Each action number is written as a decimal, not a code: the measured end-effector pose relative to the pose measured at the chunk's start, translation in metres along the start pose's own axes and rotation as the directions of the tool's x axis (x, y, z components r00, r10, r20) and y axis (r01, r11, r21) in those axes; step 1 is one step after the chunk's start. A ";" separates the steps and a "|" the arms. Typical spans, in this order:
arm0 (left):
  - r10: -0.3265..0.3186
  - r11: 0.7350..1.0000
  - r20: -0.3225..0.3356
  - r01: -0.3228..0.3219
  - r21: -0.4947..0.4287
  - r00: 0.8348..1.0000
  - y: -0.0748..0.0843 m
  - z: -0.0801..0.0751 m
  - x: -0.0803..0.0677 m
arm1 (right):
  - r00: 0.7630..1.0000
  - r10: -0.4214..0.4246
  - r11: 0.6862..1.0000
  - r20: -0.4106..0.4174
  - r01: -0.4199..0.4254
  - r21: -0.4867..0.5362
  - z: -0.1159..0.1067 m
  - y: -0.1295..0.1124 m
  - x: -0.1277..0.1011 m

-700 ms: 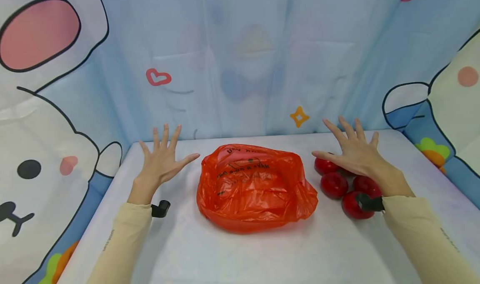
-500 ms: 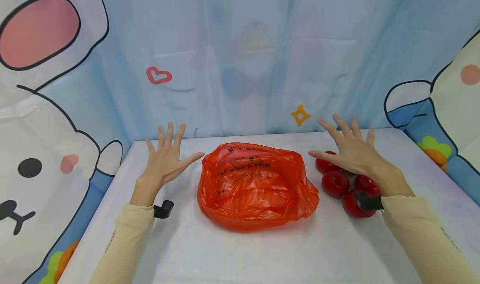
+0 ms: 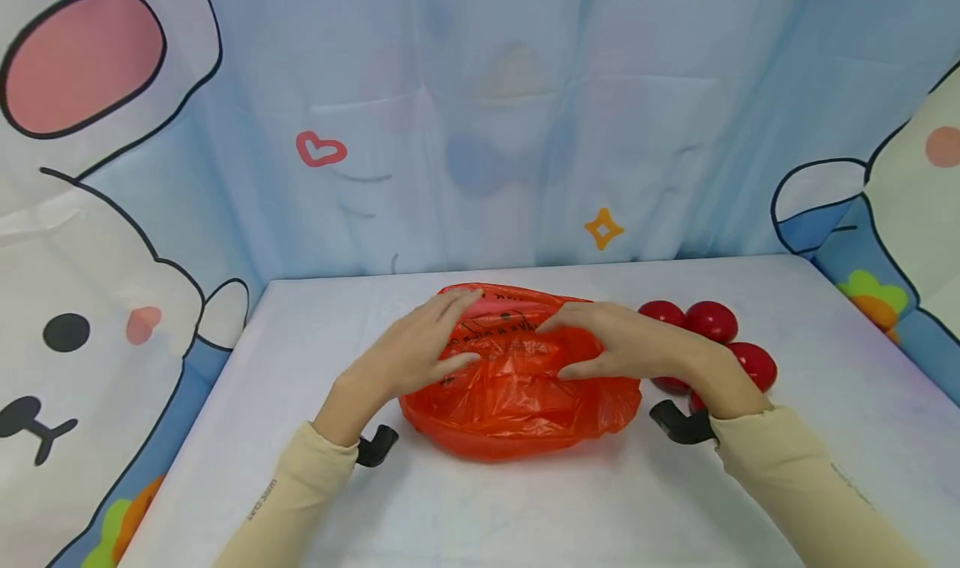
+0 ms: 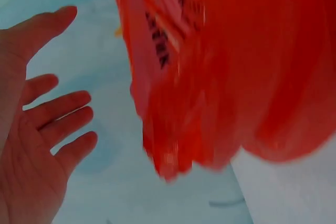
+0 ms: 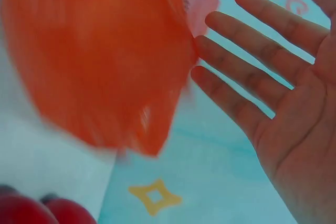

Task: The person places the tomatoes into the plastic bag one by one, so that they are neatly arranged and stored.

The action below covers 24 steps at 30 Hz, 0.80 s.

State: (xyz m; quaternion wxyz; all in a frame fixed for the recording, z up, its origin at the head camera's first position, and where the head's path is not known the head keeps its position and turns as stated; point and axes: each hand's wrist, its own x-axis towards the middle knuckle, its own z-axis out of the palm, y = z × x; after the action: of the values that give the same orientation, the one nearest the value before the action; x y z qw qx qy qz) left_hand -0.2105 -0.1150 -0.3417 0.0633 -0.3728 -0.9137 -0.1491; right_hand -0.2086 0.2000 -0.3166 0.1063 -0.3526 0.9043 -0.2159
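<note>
An orange-red plastic bag (image 3: pixel 517 410) with dark printing lies crumpled on the white table, its mouth spread toward the back. My left hand (image 3: pixel 405 351) hovers at the bag's left part, overlapping it in the head view. From the other side my right hand (image 3: pixel 645 343) reaches over the bag's right part, fingers pointing left. In the left wrist view the left fingers (image 4: pixel 65 108) are spread, apart from the bag. The right fingers (image 5: pixel 247 72) are long and straight in the right wrist view, tips right at the bag's edge. Neither hand holds anything.
Several shiny red round fruits (image 3: pixel 712 321), apple-like, sit in a cluster right of the bag, partly behind the right forearm. A blue cartoon-printed curtain (image 3: pixel 487 118) hangs behind the table (image 3: pixel 480 518) and along both sides. Each wrist wears a black camera mount (image 3: pixel 378 445).
Both hands have come inward from either side, from beside the bag and above the fruits to over the bag. More of the fruits now show. The bag has stayed in place.
</note>
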 end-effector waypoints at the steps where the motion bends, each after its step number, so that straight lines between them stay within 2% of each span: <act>1: 0.021 1.000 0.033 -0.021 0.014 0.999 0.004 0.004 0.002 | 1.000 0.001 1.000 0.021 -0.001 0.004 0.004 -0.002 0.003; 4: 0.014 0.997 0.140 -0.025 0.077 0.990 0.011 0.014 0.007 | 0.998 0.021 1.000 0.054 -0.020 -0.023 0.017 -0.003 0.010; 8: -0.067 0.987 0.230 0.030 0.160 0.971 0.009 0.022 0.006 | 0.998 0.033 0.997 0.058 -0.028 -0.075 0.032 0.003 0.012; 12: -0.127 0.983 0.263 0.086 0.163 0.956 0.002 0.025 -0.003 | 0.999 0.014 0.996 0.042 -0.010 -0.086 0.041 0.009 0.010; 15: -0.149 0.980 0.272 0.106 0.166 0.951 -0.002 0.027 -0.008 | 0.999 0.024 0.995 0.046 -0.019 -0.096 0.045 0.012 0.007; 24: -0.198 0.970 0.321 0.139 0.199 0.926 -0.014 0.034 -0.020 | 0.982 0.150 0.979 0.114 -0.131 -0.159 0.057 0.025 -0.005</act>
State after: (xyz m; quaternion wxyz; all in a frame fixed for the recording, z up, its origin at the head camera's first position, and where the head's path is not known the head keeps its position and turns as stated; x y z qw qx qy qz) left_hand -0.2059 -0.1273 -0.3814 -0.0758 -0.3058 -0.9490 -0.0078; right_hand -0.2001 0.2017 -0.3781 0.1512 -0.3075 0.9323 -0.1162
